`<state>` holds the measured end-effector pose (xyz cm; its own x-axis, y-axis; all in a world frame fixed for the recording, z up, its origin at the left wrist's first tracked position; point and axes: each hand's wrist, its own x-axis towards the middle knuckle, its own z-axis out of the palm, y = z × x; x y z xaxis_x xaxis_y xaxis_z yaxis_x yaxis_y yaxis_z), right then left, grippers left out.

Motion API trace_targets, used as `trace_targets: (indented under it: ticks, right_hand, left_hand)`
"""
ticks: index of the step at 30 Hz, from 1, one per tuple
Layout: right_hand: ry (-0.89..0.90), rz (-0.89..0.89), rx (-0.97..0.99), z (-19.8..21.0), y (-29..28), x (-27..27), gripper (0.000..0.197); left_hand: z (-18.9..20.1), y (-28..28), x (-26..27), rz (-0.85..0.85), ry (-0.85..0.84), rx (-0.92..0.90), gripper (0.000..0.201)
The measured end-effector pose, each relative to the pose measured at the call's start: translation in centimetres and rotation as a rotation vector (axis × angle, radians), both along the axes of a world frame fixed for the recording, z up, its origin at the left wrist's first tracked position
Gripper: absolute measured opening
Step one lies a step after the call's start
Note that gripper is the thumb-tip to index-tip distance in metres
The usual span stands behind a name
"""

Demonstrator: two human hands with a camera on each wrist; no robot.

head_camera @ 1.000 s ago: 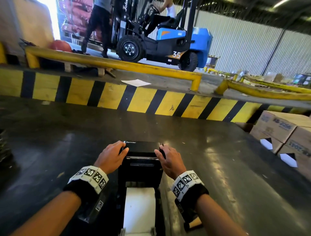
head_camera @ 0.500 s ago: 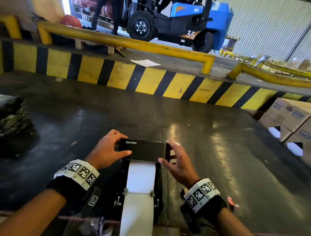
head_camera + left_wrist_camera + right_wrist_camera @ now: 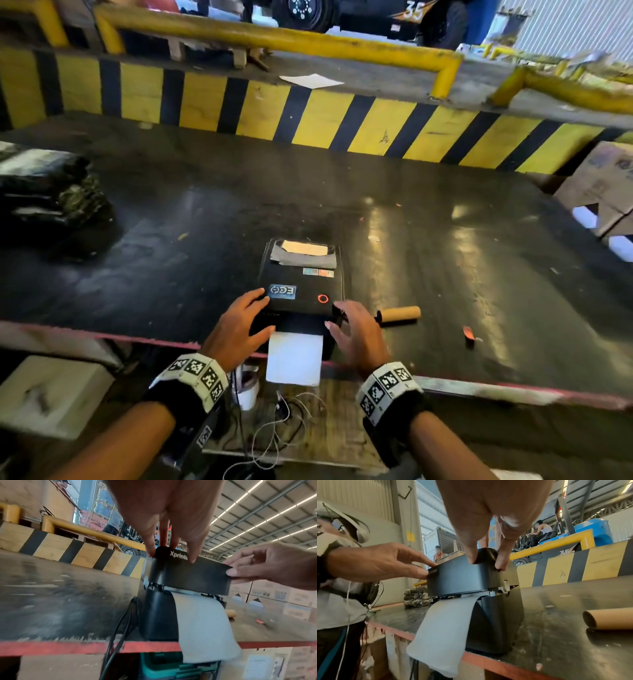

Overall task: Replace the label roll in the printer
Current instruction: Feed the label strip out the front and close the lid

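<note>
A black label printer point(image 3: 301, 284) sits at the near edge of the dark table point(image 3: 171, 222). Its lid point(image 3: 188, 574) is down, with a thin gap still showing above the base point(image 3: 489, 622). A white label strip point(image 3: 294, 356) comes out of the front slot and hangs over the table edge. My left hand point(image 3: 239, 322) presses on the lid's front left corner with straight fingers, thumb against the front face. My right hand point(image 3: 356, 329) presses on the front right corner in the same way. An empty cardboard core point(image 3: 399, 313) lies just right of the printer.
A black wrapped bundle point(image 3: 51, 198) lies at the table's left. Cartons point(image 3: 603, 192) stand at the right, and a yellow-and-black barrier point(image 3: 308, 113) runs along the back. Cables point(image 3: 284, 421) and a tape roll point(image 3: 248, 390) lie on a lower board below the table edge.
The lid, which both hands held raised, has swung down over the label strip to almost shut. The head view has dropped to show the printer's top.
</note>
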<state>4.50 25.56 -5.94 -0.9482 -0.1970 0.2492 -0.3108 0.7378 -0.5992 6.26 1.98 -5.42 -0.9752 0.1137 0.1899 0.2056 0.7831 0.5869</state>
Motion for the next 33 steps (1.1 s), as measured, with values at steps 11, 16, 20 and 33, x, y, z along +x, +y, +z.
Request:
trace_targets:
  ticks: [11, 16, 20, 33]
  right_hand:
    - [0.175, 0.052, 0.615, -2.9, 0.7, 1.6, 0.113]
    - [0.165, 0.037, 0.634, -3.4, 0.4, 1.5, 0.109]
    - [0.178, 0.028, 0.623, -3.5, 0.3, 0.9, 0.102]
    - [0.193, 0.042, 0.579, -4.2, 0.4, 0.0, 0.102]
  left_hand:
    - [-2.9, -1.8, 1.3, -0.05, 0.145, -0.527, 0.106]
    - [-3.5, -1.6, 1.0, -0.041, 0.163, -0.585, 0.098]
    - [-3.3, -1.2, -0.1, -0.018, 0.2, -0.6, 0.092]
    - [-4.8, -0.6, -0.9, 0.033, 0.249, -0.616, 0.105]
